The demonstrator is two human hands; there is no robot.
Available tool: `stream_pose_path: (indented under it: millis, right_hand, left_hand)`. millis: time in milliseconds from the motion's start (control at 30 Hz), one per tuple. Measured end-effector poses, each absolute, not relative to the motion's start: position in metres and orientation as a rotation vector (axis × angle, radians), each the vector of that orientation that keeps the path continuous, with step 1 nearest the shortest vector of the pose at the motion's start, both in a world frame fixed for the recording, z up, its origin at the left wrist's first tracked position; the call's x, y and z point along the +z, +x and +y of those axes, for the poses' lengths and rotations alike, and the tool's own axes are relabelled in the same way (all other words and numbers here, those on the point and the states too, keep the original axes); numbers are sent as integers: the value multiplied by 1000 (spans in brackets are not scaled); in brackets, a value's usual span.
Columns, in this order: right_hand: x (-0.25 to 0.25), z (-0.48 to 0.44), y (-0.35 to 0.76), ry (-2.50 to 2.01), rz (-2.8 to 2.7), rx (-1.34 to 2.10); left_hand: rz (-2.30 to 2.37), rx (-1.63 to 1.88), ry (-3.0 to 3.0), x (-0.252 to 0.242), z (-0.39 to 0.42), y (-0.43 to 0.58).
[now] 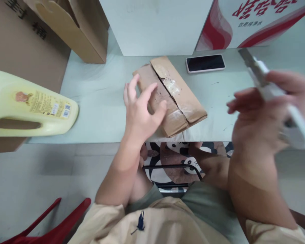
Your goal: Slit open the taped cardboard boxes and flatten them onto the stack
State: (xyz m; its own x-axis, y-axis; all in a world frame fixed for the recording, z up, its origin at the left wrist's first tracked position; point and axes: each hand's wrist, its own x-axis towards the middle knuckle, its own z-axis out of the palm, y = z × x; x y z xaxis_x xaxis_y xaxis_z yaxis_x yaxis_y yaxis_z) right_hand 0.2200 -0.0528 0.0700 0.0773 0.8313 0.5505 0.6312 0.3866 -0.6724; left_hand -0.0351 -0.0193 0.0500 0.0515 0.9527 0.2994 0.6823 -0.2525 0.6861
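Note:
A small brown cardboard box (177,85), with clear tape over its dark, split seam, lies at a slant near the table's front edge. My left hand (144,112) is at its left side with fingers spread; the fingertips are over or on the top, and I cannot tell how firmly they touch. To the right of the box and apart from it, my right hand (261,115) is raised, closed around a white utility knife (273,91). The knife's metal end points up and left. Motion blurs this hand and the knife's handle.
A phone (205,63) lies behind the box. Large white cartons (157,27) stand at the back, one with red print (218,30). On the left are a yellow jug (33,105) and brown cardboard boxes (91,37). A red chair (66,220) is at lower left.

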Motion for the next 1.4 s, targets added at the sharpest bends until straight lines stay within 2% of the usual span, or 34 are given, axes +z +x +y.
stream_pose_path:
  millis: [67,167,300,433,533,667,700,867,967,1100,1267,1400]
  right_hand:
    - [53,-37,217,-1352,-1594,151]
    - [25,-18,226,-1654,-1799,216]
    - [-8,-11,250,-2052,-1856,294]
    - [-16,-11,259,-2164,-1826,221]
    - [-7,-10,254,-2033,-1911,331]
    - [4,-13,237,-1794,-2223,643]
    - [6,-15,234,-1754,-2281,688]
    - [4,-18,226,-1535,-2292,796]
    - [2,-16,227,-1394,-2132,870]
    - [-6,-14,226,-1466,-1954,1024]
    - [-16,-11,214,-1379,-1857,1020]
    - [-8,-10,204,-1216,-1839,859]
  left_hand:
    - [1668,892,2007,62,-38,-24]
    - [1529,858,2088,63,-52,-15]
    - [1405,855,2076,57,-41,-33]
    - [1302,810,2086,63,-24,-65]
    - [1367,1025,1999,58,-14,-77]
    - [1432,1608,1613,31,0,-81]
    - [1420,1653,1468,24,3,-82]
    - [1416,1504,1081,6,13,-87]
    - [1614,1439,1170,-2,18,-93]
    - [1877,1298,1377,-14,25,-99]
    - [1483,1387,1155,-22,27,-84]
    - [1290,1431,1199,-18,26,-69]
